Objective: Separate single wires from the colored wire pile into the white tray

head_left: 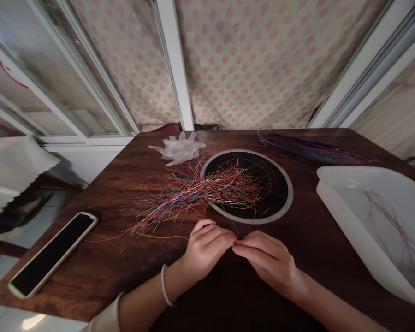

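Observation:
My left hand (pixel 207 246), with a beaded bracelet on its wrist, and my right hand (pixel 271 258) meet fingertip to fingertip above the near part of the table. Both are closed in a pinch. A yellow wire (pixel 168 236) runs from the left up to my left hand, and a short green wire end (pixel 234 226) shows just above the fingertips. What lies between my right fingers is hidden. Beyond my hands, a loose bundle of thin multicoloured wires (pixel 200 189) spreads across the table and over a round black disc with a grey rim (pixel 286 203).
A phone (pixel 53 253) rests at the left edge of the wooden table (pixel 110 267). Crumpled clear plastic gloves (pixel 180 148) lie at the back. Dark wires (pixel 307 148) lie back right, near a white tub (pixel 349 230) holding some reddish wires (pixel 390 216). Behind stands a dotted curtain (pixel 256 60).

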The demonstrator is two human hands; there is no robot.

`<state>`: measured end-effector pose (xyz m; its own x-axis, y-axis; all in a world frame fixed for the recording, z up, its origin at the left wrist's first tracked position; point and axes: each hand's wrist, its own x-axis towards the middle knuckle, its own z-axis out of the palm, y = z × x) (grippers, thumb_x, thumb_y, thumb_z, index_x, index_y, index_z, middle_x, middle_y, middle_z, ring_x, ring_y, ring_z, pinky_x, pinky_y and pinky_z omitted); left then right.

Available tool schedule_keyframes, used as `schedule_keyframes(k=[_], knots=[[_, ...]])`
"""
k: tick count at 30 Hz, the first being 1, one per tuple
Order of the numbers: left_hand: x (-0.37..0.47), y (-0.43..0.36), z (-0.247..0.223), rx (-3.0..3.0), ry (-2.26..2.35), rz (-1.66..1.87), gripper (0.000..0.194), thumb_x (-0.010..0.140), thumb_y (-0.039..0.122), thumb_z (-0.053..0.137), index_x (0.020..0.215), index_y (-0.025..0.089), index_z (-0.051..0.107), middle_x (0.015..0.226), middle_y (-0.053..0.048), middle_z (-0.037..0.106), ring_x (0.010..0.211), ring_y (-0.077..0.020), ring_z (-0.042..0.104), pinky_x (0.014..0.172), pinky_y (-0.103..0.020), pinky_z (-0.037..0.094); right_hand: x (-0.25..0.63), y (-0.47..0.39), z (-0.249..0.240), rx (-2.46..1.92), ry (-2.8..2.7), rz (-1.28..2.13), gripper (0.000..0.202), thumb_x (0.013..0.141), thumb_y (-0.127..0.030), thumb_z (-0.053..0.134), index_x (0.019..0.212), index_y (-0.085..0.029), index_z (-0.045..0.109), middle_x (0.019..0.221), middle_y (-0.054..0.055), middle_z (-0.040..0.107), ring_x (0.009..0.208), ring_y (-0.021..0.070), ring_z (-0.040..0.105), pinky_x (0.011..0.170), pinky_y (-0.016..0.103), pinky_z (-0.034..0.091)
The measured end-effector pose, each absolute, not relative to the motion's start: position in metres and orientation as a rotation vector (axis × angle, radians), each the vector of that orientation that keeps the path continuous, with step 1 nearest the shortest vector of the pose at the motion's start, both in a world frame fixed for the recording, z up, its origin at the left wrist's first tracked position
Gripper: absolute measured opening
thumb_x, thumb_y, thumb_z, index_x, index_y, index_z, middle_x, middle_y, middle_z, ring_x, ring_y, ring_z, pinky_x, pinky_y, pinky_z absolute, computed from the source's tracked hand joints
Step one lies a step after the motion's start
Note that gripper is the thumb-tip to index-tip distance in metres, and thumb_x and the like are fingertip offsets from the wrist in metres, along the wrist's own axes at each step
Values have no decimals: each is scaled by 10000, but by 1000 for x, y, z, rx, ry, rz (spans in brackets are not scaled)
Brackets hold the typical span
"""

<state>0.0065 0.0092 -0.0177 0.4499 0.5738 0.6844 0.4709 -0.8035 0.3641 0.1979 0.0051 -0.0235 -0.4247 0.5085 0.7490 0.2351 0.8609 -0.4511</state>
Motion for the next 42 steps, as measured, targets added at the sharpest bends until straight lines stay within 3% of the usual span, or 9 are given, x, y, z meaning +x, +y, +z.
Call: schedule_keyframes(k=[6, 17, 25, 28, 31, 35, 38, 42], knots=[[8, 9, -16, 2630, 1063, 1249, 140, 919, 221, 510, 902, 189, 645, 837, -36, 639, 752, -149, 540, 687, -289, 389, 197, 5, -19, -538, -1963, 314, 400, 797, 7, 582, 1132, -207, 629, 837, 56, 691, 744, 159, 616, 624, 296, 536], [13, 8, -9, 2559, 1242, 1206, 32, 840, 177, 550, 814, 165, 564, 894, -59, 604, 846, -184, 523, 788, -326, 363, 201, 3, 1, -668, -1767, 392, 333, 764, 46, 551, 925, -211, 688, 779, 43, 678, 675, 149, 623, 549, 265, 517], [14, 7, -8, 2447, 1558, 1235, 57, 835, 170, 533, 792, 190, 564, 995, -59, 610, 936, -208, 536, 893, -393, 263, 214, 32, -6, -1024, -1038, 809, 8, 733, -189, 699, 727, -193, 702, 694, 5, 647, 596, 93, 574, 545, 203, 497], [15, 8, -10, 2411, 1635, 1155, 73, 838, 164, 525, 804, 207, 574, 1048, -55, 614, 991, -222, 532, 936, -419, 230, 224, 48, -7, -980, -629, 1025, 175, 585, -238, 811, 707, -167, 709, 709, 2, 657, 582, 64, 578, 549, 163, 516], [15, 10, -13, 2415, 1698, 1082, 137, 844, 168, 519, 955, 223, 578, 1160, -70, 596, 1089, -243, 509, 983, -439, 205, 235, 58, -4, -968, -415, 1095, 264, 487, -211, 856, 683, -142, 694, 699, -10, 645, 584, 46, 589, 538, 113, 524], [15, 12, -18, 2433, 1782, 1067, 495, 842, 187, 532, 1312, 183, 374, 1323, -143, 500, 1226, -277, 434, 1009, -446, 218, 246, 64, 2, -899, -386, 1072, 188, 595, -158, 809, 718, -152, 666, 704, -44, 624, 611, 25, 603, 584, 66, 542], [15, 13, -22, 2419, 1823, 1121, 609, 833, 199, 555, 1378, 187, 284, 1383, -168, 434, 1289, -304, 375, 1011, -458, 252, 255, 66, 9, -819, -297, 1083, 130, 678, -103, 744, 733, -159, 641, 711, -66, 618, 618, 4, 614, 616, 32, 543], [14, 12, -23, 2460, 1693, 1144, 607, 832, 164, 560, 1381, 197, 303, 1430, -172, 367, 1341, -324, 317, 1041, -487, 283, 262, 69, 19, -736, -98, 1168, 110, 733, -61, 677, 733, -155, 620, 681, -67, 610, 609, -4, 626, 616, 5, 535]])
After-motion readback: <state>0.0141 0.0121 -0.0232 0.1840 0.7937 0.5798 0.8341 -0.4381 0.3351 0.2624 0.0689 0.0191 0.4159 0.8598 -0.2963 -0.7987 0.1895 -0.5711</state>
